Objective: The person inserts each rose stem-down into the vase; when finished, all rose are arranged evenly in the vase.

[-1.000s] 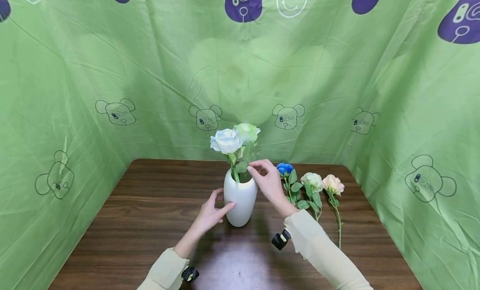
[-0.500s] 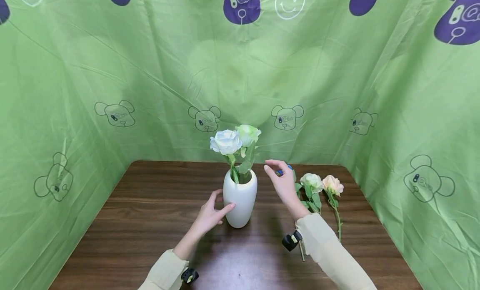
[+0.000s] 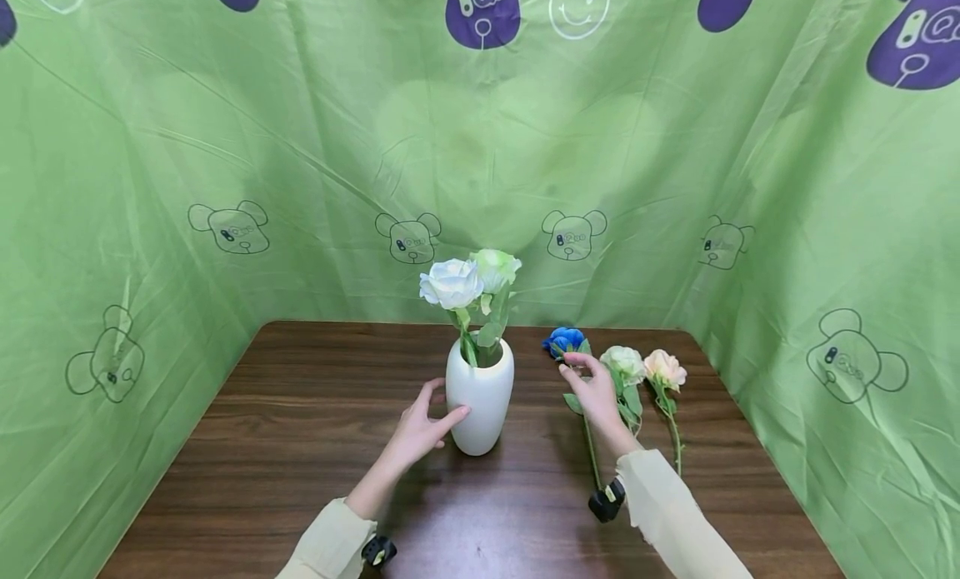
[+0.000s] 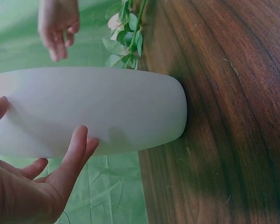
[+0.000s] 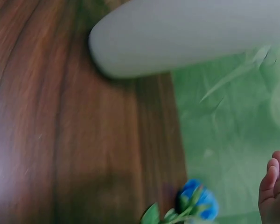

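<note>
A white vase (image 3: 480, 404) stands upright, with a white rose (image 3: 452, 284) and a pale green-white rose (image 3: 497, 271) in it. My left hand (image 3: 420, 429) holds the vase's left side, thumb across its front; in the left wrist view several fingertips (image 4: 79, 135) lie on its wall. To the right, my right hand (image 3: 596, 391) has thumb and forefinger at the neck of a blue rose (image 3: 564, 342), pinching it just under the bloom. In the right wrist view, blurred, the bloom (image 5: 198, 200) lies low, left of the curled fingers.
A cream rose (image 3: 624, 364) and a pink rose (image 3: 665, 369) lie on the dark wooden table (image 3: 315, 412) right of my right hand, stems towards me. Green printed cloth (image 3: 322, 187) hangs behind the table and on both sides.
My right hand has left the foliage at the vase's mouth and moved right and down to the blue rose, whose bloom has shifted slightly left. The left hand stays on the vase.
</note>
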